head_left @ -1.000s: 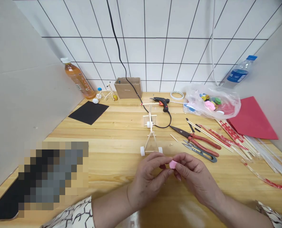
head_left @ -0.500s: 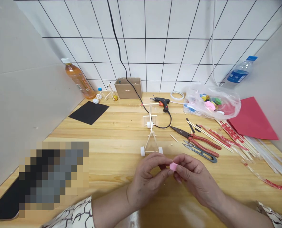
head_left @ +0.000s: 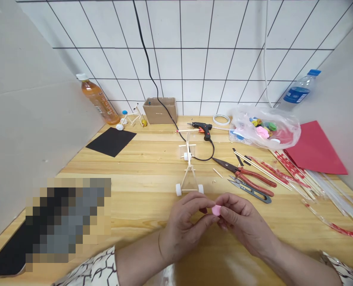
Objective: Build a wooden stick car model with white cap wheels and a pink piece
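Observation:
Between my two hands is a small pink lump, perhaps soft clay (head_left: 216,210), pinched by the fingertips of both. My left hand (head_left: 188,222) has thumb and forefinger against its left side. From the right, my right hand (head_left: 242,220) grips it between thumb and fingers, which hide part of it. Just beyond my left hand stands a small tricycle-like frame of wooden sticks (head_left: 189,169) with white wheels, its crossbar at the far end tipped red. A wad of the same pink stuff (head_left: 262,132) lies in the clear plastic bag (head_left: 294,133).
At the back are a glue gun (head_left: 204,129), cardboard box (head_left: 160,111), tape roll (head_left: 221,120) and another stick tricycle (head_left: 131,119). Pliers (head_left: 244,174), thread snips (head_left: 250,190), sticks and red paper (head_left: 317,147) lie right. Black paper (head_left: 112,142) and a tea bottle (head_left: 100,101) are left.
The pink lump has turned slightly and shows a rounder, flatter side. My fingers have shifted a little on it; the things on the table stay put.

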